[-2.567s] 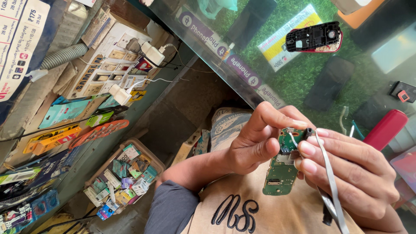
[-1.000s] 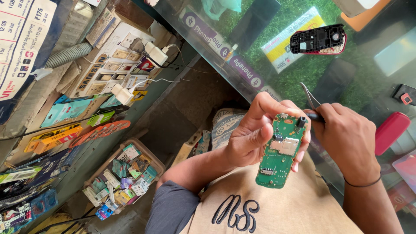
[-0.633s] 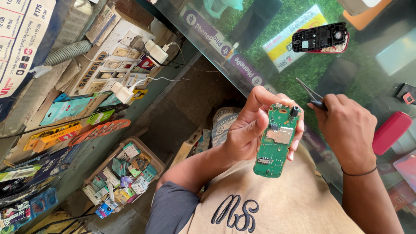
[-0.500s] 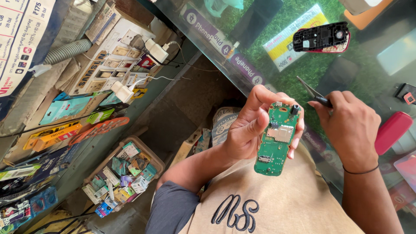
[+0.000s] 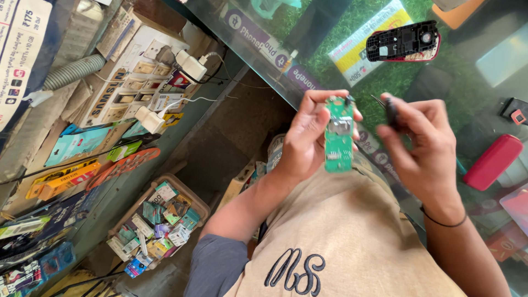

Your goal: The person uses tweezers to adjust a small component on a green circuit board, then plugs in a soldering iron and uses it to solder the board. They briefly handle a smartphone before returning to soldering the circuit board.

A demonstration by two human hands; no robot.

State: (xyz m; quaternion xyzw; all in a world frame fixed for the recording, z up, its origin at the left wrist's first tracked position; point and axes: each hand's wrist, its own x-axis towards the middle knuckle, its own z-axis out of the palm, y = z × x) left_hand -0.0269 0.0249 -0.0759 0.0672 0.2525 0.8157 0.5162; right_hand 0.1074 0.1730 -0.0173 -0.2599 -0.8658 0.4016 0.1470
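Left hand (image 5: 305, 140) pinches the green circuit board (image 5: 337, 135) upright over the lap, grip clamped on its edges. Right hand (image 5: 423, 146) closes on a thin dark tool (image 5: 388, 107), probably tweezers, tip just beside the board's top. Inspection step; next contact needs a steady board and fine aim. Phone shell (image 5: 403, 41) lies on the glass worktop (image 5: 308, 33).

- Your head view was bright, even daylight, soft shadows only.
- Glass counter (image 5: 308, 66) threw reflections, washing out what lay under it.
- Your right hand (image 5: 423, 148) was slightly motion-blurred; circuit board (image 5: 338, 135) stayed sharp.
- Wide-angle stretch bent the left edge.
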